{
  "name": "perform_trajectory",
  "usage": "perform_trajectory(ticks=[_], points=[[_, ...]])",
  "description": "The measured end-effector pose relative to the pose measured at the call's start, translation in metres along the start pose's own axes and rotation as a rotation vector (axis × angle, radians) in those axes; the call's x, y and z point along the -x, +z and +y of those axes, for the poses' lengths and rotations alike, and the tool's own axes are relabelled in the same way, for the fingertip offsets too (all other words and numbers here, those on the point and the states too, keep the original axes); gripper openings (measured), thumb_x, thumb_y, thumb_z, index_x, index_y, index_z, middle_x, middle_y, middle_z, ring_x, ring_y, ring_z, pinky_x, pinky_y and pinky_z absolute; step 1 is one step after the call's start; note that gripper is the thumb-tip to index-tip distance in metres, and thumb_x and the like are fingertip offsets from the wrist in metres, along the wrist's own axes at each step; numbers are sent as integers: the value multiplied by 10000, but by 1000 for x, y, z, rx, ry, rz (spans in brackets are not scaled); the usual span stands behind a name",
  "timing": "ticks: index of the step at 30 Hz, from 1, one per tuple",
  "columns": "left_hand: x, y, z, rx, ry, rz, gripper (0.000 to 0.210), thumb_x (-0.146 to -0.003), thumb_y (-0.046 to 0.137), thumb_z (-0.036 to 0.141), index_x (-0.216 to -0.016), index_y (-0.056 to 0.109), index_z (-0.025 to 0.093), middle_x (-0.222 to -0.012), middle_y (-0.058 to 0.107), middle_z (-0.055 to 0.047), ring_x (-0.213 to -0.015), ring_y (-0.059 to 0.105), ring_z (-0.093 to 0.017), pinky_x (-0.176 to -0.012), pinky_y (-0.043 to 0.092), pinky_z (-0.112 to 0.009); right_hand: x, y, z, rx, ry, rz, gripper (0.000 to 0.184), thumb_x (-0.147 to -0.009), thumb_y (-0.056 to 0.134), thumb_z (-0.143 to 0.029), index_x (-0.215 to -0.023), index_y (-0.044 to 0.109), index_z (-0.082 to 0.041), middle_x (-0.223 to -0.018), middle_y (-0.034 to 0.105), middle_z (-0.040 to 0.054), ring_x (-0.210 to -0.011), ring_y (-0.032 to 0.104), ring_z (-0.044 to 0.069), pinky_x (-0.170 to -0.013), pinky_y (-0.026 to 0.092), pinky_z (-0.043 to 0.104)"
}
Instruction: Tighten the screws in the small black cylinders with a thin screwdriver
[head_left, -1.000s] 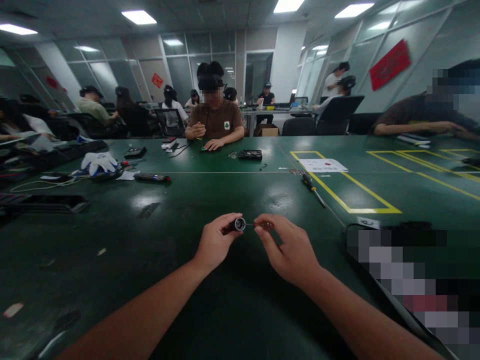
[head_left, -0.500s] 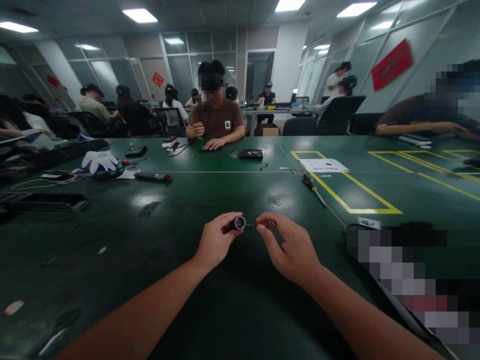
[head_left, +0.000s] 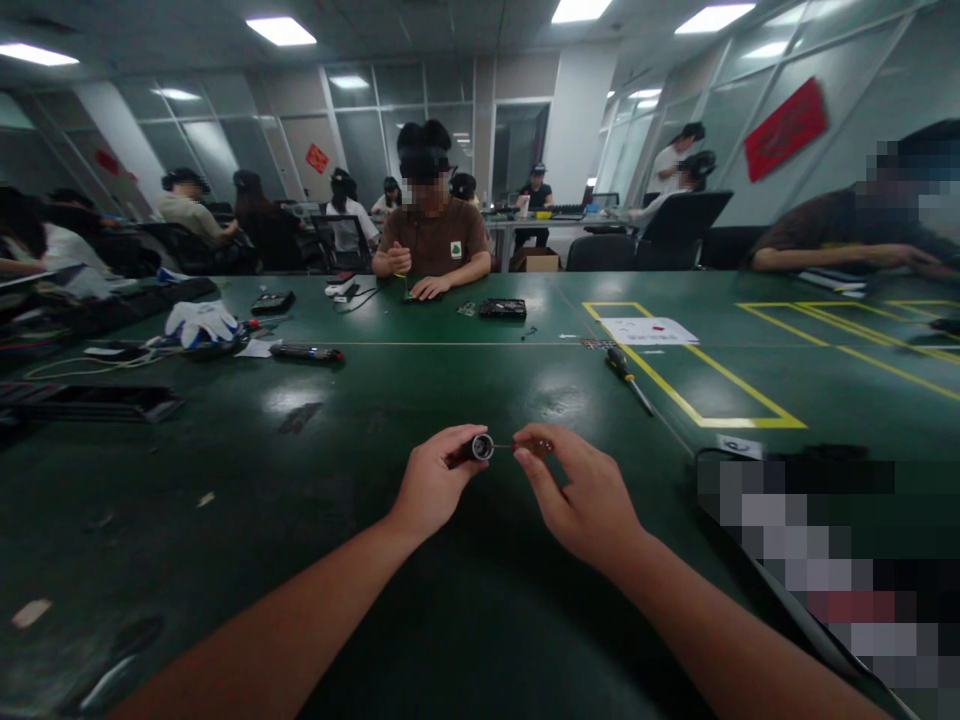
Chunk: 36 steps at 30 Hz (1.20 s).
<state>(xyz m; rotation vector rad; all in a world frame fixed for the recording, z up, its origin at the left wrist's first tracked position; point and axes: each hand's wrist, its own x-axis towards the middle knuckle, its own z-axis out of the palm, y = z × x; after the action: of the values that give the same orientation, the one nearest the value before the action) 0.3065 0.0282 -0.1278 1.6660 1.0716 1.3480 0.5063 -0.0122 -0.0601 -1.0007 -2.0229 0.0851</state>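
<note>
Little has moved since the earlier frame: the right hand (head_left: 585, 490), pinching an apparent screwdriver (head_left: 541, 446), sits marginally farther from the open-ended black cylinder (head_left: 482, 447), clamped in the left hand (head_left: 429, 485) above the desk (head_left: 375, 400). Work there appears unfinished.

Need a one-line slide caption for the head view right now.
Left hand grips a dark cylinder while the right hand holds a thin-shafted tool near its ringed end, over a green table.

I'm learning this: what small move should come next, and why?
With the right hand, perhaps ease the thin tool slightly toward the dark cylinder: the shaft points at the cylinder's rimmed open end, contact unclear, and the left hand grips the cylinder.
</note>
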Motion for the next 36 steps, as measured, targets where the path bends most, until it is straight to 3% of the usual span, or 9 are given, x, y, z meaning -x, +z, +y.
perform_trajectory(ticks=[36], points=[[0,0,1,-7,-12,-2,382,-807,759,150,-1176,751,249,-1236,710,-76,-1126,688,-243,-1035,545,-430,-1,-3,-4,-9,-9,-15,112,-990,532,-216,-1060,618,-219,-938,743,56,-820,710,199,-754,557,332]])
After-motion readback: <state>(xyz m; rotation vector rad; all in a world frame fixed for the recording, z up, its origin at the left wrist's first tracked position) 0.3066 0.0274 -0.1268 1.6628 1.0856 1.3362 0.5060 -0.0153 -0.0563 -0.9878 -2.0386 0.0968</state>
